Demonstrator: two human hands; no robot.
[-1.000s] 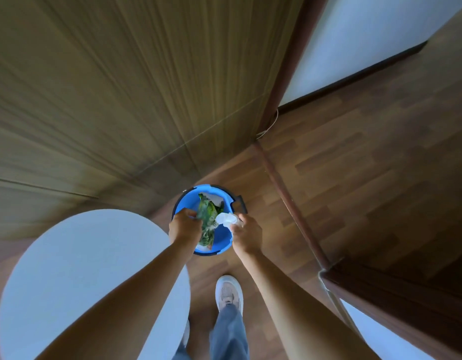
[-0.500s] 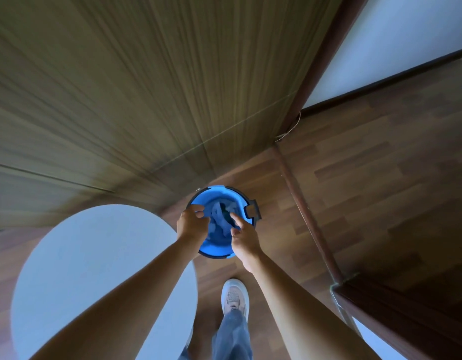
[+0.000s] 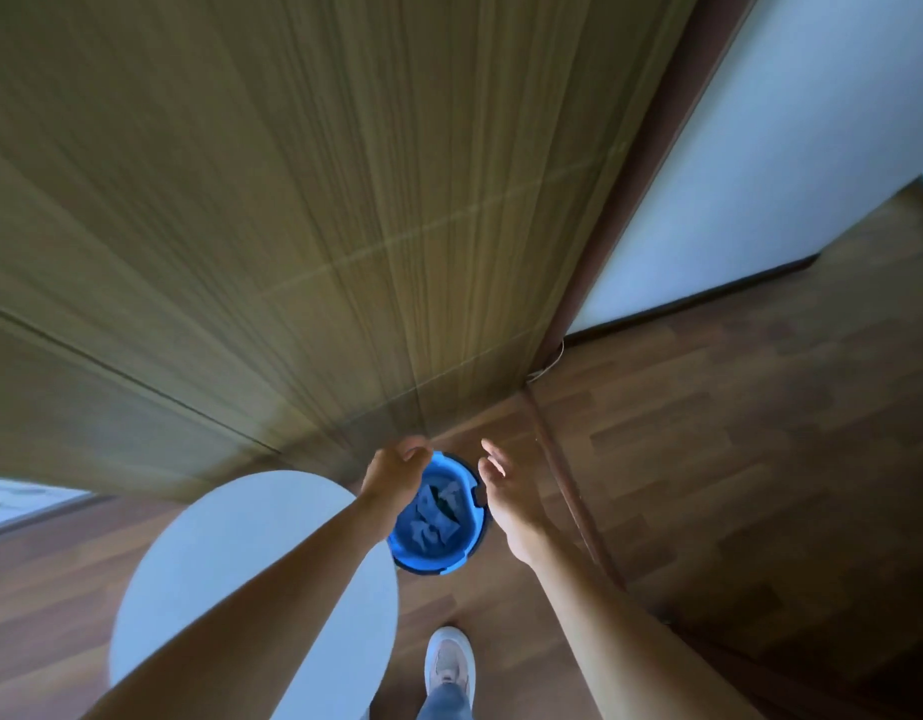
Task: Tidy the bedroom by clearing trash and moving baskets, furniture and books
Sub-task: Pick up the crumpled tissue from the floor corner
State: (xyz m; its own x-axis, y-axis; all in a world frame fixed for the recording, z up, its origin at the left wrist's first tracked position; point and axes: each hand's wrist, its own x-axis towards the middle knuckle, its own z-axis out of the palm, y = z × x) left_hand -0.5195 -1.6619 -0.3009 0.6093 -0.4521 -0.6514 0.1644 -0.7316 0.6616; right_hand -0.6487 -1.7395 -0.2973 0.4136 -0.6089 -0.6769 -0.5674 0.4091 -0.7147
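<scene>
Standing over the blue bin [image 3: 432, 562], we see it on the floor [image 3: 735, 433], just beside the round white table [image 3: 231, 553] and close to the foot of the wood-grain wardrobe front [image 3: 293, 226]. Crumpled trash [image 3: 432, 517] lies inside it, below the rim. Our left hand [image 3: 394, 472] hangs over the bin's far-left edge with its fingers loosely curled and nothing in them. Our right hand [image 3: 503, 491] floats just beside the right rim, fingers spread wide, empty too.

We judge the trash-clearing step to be at its close for this load. The next move calls either for gripping the bin by its rim to shift it, or for turning away toward the baskets, furniture and books.

Room is tight on the left: our left forearm crosses above the table's edge, and the wardrobe front blocks the way ahead. A raised threshold strip [image 3: 568, 485] runs along the floor to the right of the bin, a possible catch if we slide it. Beyond the strip the floor lies open toward the white wall [image 3: 760, 174]. Our shoe [image 3: 449, 662] stands near the bin.
</scene>
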